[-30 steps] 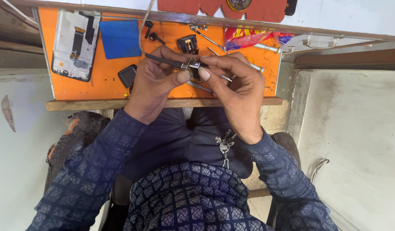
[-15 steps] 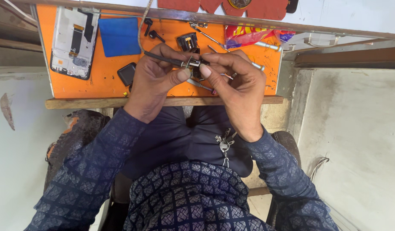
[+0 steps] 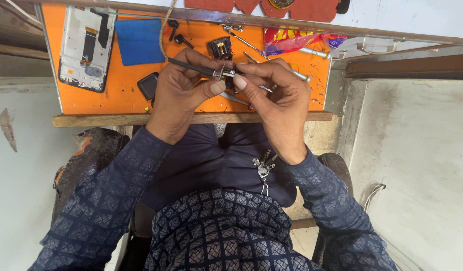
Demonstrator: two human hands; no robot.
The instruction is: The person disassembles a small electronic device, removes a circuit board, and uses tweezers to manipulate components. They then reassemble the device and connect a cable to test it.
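Orange tabletop [image 3: 116, 100] below, we pinch a small metal component [image 3: 227, 73] between both hands: left hand [image 3: 184, 88] closed around tweezers [image 3: 191, 66], right hand [image 3: 271, 93] steadying it close for precision.

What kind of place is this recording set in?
Most likely a small phone repair bench. An opened phone lies on an orange work mat, with screwdrivers and small parts around, while the left hand and right hand hold a tiny part.
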